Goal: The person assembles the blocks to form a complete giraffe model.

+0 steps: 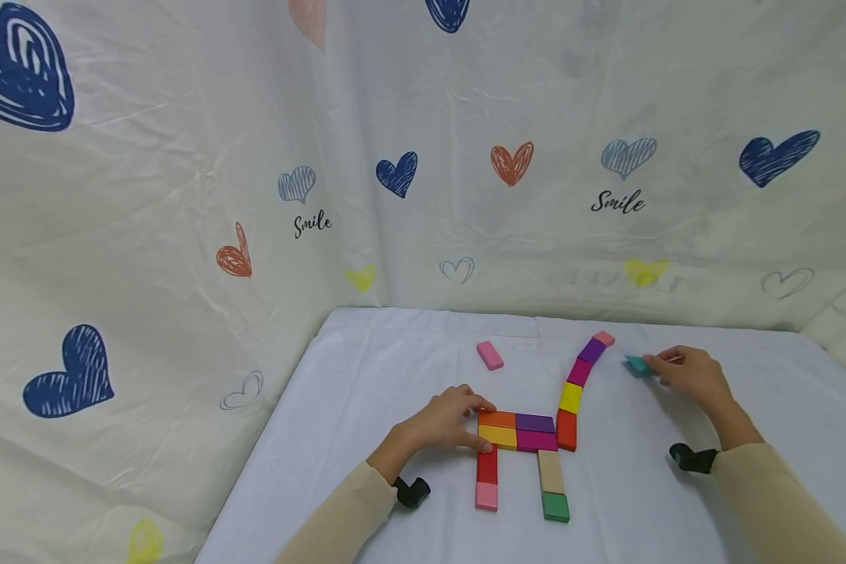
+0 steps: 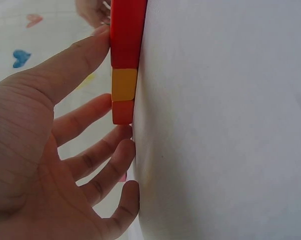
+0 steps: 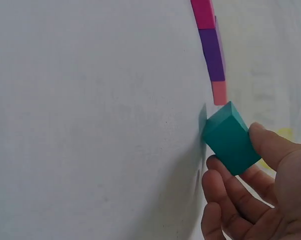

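Note:
My right hand (image 1: 691, 374) pinches a teal block (image 3: 233, 142) between thumb and fingers. The block is tilted, low over the cloth, just right of the top end of a curved row of blocks. That row runs from a red block (image 1: 567, 430) through yellow, magenta and purple to a small pink block (image 1: 604, 338). My left hand (image 1: 446, 421) rests at the left end of a flat block figure. Its thumb touches near the red leg block (image 1: 487, 465) and yellow block (image 1: 497, 437); its index finger reaches the orange block (image 1: 497, 419). The other fingers spread loosely.
A loose pink block (image 1: 489, 355) lies behind the figure. Purple (image 1: 535, 423) and magenta blocks (image 1: 536, 441) complete the body's right half. A tan block (image 1: 551, 471) and green block (image 1: 555, 506) form the right leg. A heart-printed curtain (image 1: 423, 219) hangs behind the white cloth (image 1: 395, 360).

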`<action>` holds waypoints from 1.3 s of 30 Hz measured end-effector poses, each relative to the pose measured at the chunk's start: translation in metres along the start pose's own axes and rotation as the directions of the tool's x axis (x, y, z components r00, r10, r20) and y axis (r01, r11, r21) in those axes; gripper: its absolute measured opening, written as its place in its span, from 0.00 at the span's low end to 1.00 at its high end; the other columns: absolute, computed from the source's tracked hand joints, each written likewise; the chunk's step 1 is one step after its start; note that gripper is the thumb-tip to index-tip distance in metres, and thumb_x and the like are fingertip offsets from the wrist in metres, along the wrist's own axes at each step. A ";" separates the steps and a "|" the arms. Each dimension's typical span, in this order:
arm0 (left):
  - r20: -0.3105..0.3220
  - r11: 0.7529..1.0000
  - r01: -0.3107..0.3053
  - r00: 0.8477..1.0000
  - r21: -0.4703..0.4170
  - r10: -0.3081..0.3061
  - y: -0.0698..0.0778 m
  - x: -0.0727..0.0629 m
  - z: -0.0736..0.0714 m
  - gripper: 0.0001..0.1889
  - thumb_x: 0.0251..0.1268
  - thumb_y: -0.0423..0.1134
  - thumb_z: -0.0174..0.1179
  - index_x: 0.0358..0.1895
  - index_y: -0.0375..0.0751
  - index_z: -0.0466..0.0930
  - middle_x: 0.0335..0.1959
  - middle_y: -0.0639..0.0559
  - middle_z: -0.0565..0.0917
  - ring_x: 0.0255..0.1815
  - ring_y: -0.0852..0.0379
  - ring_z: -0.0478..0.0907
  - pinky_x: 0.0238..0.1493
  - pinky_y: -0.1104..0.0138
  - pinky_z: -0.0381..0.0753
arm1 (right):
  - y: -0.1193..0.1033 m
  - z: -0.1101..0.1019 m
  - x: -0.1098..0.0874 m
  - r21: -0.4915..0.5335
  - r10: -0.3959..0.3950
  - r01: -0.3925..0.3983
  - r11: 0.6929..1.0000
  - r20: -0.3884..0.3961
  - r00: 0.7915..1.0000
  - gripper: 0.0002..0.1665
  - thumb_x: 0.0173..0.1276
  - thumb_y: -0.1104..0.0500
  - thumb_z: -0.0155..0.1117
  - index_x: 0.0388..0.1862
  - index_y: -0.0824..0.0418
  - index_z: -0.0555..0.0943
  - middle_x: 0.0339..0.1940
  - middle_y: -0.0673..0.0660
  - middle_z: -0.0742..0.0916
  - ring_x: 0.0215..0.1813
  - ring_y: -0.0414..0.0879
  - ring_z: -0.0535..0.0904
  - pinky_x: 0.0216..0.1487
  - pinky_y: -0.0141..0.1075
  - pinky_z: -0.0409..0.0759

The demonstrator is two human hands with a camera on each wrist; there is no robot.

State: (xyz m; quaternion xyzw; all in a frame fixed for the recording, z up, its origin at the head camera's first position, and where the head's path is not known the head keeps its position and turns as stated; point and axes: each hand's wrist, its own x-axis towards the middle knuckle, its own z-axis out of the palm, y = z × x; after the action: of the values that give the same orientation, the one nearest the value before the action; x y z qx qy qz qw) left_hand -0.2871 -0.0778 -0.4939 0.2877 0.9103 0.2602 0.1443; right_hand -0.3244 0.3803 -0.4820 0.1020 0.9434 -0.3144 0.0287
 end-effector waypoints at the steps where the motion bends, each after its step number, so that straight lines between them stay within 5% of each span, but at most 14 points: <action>1: 0.000 1.000 0.000 1.000 -0.001 0.000 0.000 0.000 0.000 0.31 0.55 0.57 0.75 0.64 0.63 0.79 0.56 0.60 0.77 0.59 0.62 0.70 0.54 0.66 0.76 | 0.000 0.000 0.000 0.005 0.008 -0.008 1.000 0.001 1.000 0.46 0.74 0.30 0.54 0.60 0.73 0.73 0.45 0.70 0.87 0.44 0.57 0.81 0.38 0.40 0.76; 11: 0.000 1.000 0.003 1.000 0.011 -0.003 0.000 0.000 0.001 0.31 0.55 0.57 0.75 0.65 0.63 0.79 0.57 0.60 0.77 0.59 0.62 0.70 0.56 0.63 0.76 | 0.005 0.001 0.001 0.007 0.004 -0.004 1.000 -0.010 1.000 0.44 0.77 0.33 0.52 0.62 0.74 0.72 0.59 0.79 0.78 0.52 0.67 0.76 0.45 0.51 0.78; 21: -0.003 1.000 -0.006 1.000 0.023 0.006 -0.002 0.001 0.001 0.31 0.56 0.58 0.74 0.65 0.64 0.79 0.57 0.61 0.77 0.59 0.63 0.70 0.56 0.64 0.76 | 0.004 0.005 0.008 -0.010 -0.073 0.073 0.997 0.059 0.996 0.45 0.69 0.37 0.67 0.65 0.72 0.70 0.63 0.81 0.73 0.57 0.72 0.71 0.50 0.58 0.76; 28: 0.001 1.000 -0.007 1.000 0.013 0.007 -0.004 0.003 0.003 0.31 0.56 0.58 0.75 0.64 0.65 0.79 0.54 0.62 0.77 0.56 0.65 0.71 0.52 0.67 0.76 | -0.003 0.005 0.006 -0.048 -0.148 0.152 0.987 0.064 0.987 0.27 0.72 0.56 0.62 0.65 0.70 0.75 0.61 0.79 0.76 0.54 0.70 0.73 0.46 0.52 0.79; 33: 0.001 1.000 -0.005 1.000 0.015 0.005 -0.004 0.003 0.003 0.30 0.55 0.58 0.75 0.64 0.65 0.79 0.54 0.62 0.76 0.55 0.65 0.71 0.52 0.67 0.77 | -0.002 0.005 0.006 -0.029 -0.220 0.221 0.975 0.042 0.975 0.26 0.66 0.68 0.51 0.63 0.69 0.76 0.70 0.81 0.67 0.64 0.79 0.65 0.56 0.70 0.72; 36: -0.001 1.000 -0.004 1.000 0.023 0.004 -0.004 0.003 0.003 0.31 0.55 0.58 0.75 0.64 0.66 0.79 0.56 0.62 0.77 0.57 0.64 0.71 0.54 0.65 0.77 | -0.002 0.007 0.007 0.001 -0.179 0.179 0.984 -0.016 0.984 0.26 0.73 0.60 0.53 0.66 0.71 0.71 0.70 0.82 0.64 0.66 0.80 0.63 0.58 0.70 0.71; 39: -0.003 1.000 -0.006 1.000 0.028 0.006 -0.003 0.002 0.002 0.31 0.55 0.58 0.75 0.64 0.66 0.79 0.57 0.61 0.77 0.59 0.64 0.71 0.56 0.64 0.77 | -0.003 0.008 0.006 -0.013 -0.069 0.069 0.998 -0.060 0.996 0.43 0.75 0.39 0.58 0.66 0.77 0.65 0.63 0.82 0.68 0.59 0.75 0.69 0.51 0.61 0.77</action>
State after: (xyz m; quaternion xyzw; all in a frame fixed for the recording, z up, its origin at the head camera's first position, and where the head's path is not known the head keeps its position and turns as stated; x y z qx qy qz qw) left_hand -0.2895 -0.0775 -0.4972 0.2920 0.9132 0.2482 0.1383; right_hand -0.3315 0.3742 -0.4873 0.0788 0.9484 -0.3069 -0.0101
